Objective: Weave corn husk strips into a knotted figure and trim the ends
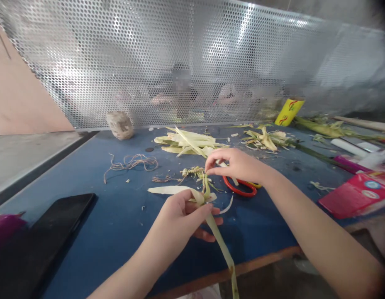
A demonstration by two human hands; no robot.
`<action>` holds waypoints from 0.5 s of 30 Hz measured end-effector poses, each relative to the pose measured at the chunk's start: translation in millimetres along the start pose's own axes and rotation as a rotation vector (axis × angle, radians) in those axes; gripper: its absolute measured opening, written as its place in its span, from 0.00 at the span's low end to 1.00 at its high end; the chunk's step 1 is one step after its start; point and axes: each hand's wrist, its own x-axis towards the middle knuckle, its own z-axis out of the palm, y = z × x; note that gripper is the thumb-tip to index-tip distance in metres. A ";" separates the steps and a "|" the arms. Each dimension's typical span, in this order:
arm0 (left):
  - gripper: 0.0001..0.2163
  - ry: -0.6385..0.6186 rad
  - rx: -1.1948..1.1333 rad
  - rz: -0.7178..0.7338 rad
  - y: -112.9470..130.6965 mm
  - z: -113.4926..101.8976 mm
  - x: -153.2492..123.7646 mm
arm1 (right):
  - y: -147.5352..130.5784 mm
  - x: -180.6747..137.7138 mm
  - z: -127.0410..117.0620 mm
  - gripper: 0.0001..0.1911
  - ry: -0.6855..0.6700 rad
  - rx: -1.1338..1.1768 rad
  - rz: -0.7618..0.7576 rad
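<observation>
My left hand (183, 216) is closed around a bundle of pale green leaf strips (222, 247), one long strip hanging down past the table's front edge. My right hand (234, 164) pinches the top end of a thin strip rising from that bundle, just above the left hand. Red-handled scissors (240, 189) lie on the blue table (118, 220) right under my right wrist.
A heap of pale leaf strips (188, 143) and more husk scraps (267, 139) lie further back. Twine (132, 162), a black phone (60, 220), a yellow cup (288, 112), a pink packet (356, 195) and a perforated metal screen (192, 62) surround the work spot.
</observation>
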 end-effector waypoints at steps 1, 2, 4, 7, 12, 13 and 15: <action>0.07 0.011 -0.012 0.006 0.5 0.2 -0.5 | 0.8 1.4 2.5 0.06 0.057 -0.071 -0.018; 0.07 0.020 -0.024 0.011 1.0 0.4 -0.9 | 1.4 1.9 4.9 0.06 0.099 -0.111 -0.024; 0.07 0.027 -0.047 0.020 1.6 0.3 -1.5 | 1.2 -0.1 8.6 0.07 0.139 -0.096 -0.015; 0.06 0.039 -0.075 0.040 1.7 -0.4 -1.6 | -4.0 -8.9 11.6 0.07 0.185 0.057 -0.040; 0.06 0.046 -0.126 0.052 0.8 -2.2 -0.6 | -16.7 -22.1 14.2 0.06 0.246 0.334 -0.107; 0.06 0.042 -0.134 0.048 0.7 -2.4 -0.3 | -18.0 -23.1 14.2 0.05 0.226 0.343 -0.126; 0.07 0.044 -0.147 0.039 0.8 -2.6 0.0 | -18.9 -23.6 13.8 0.04 0.163 0.311 -0.150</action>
